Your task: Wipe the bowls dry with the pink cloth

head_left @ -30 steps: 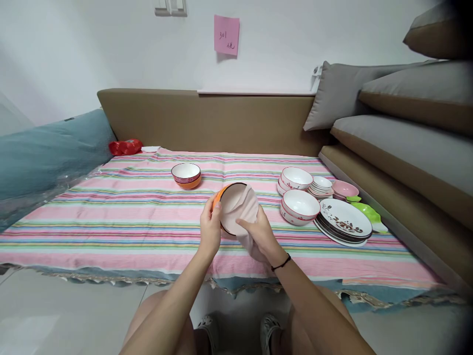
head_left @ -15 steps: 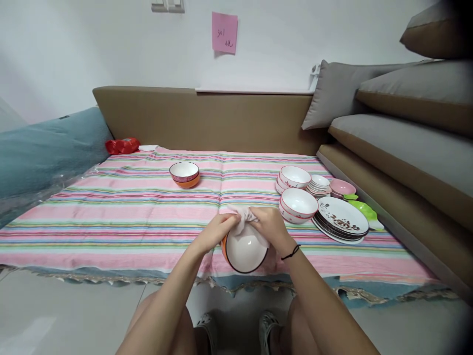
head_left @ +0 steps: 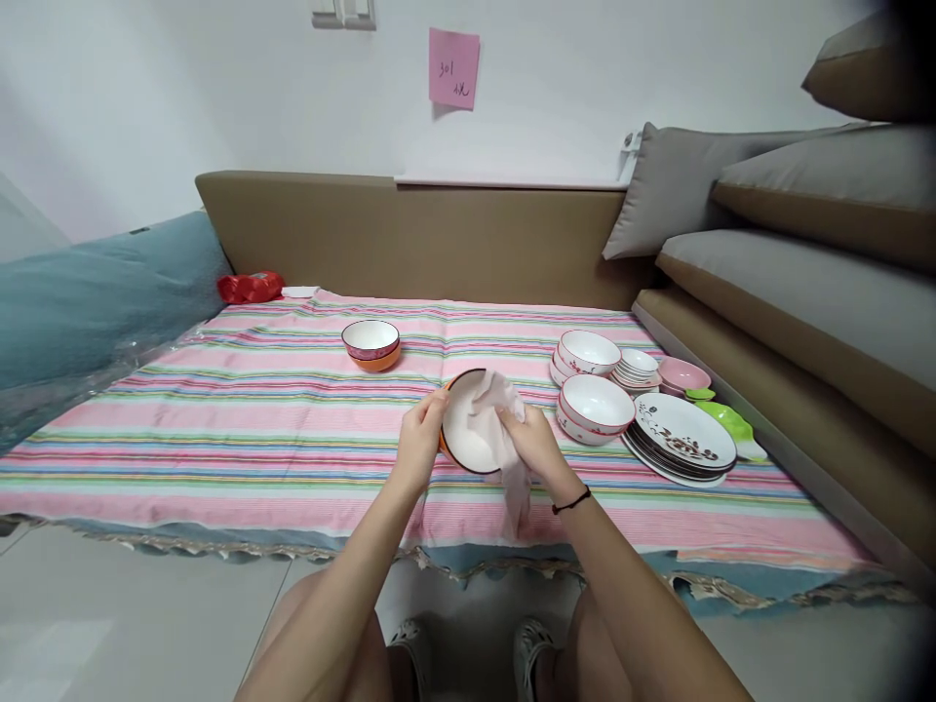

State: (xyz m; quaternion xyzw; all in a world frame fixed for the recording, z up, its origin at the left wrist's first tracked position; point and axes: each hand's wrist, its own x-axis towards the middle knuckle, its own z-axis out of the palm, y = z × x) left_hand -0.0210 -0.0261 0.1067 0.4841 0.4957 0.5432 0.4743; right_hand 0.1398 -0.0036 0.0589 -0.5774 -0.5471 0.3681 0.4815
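Note:
My left hand (head_left: 419, 444) grips the left rim of an orange bowl with a white inside (head_left: 462, 429), held tilted above the striped cloth. My right hand (head_left: 532, 441) presses a pale pink cloth (head_left: 504, 429) into the bowl; the cloth's tail hangs down below the hand. A black band circles my right wrist.
Two stacked bowls (head_left: 371, 344) sit further back on the striped bedspread (head_left: 219, 429). To the right lie white bowls (head_left: 596, 402), small saucers (head_left: 636, 367), a pink bowl (head_left: 683, 374), patterned plates (head_left: 683, 439) and a green dish (head_left: 725, 419). Grey cushions (head_left: 804, 263) rise at the right.
The bowl, held low near the table's edge half a second ago, has been lifted and tilted back up. The cloth has moved from its upper rim into its right side.

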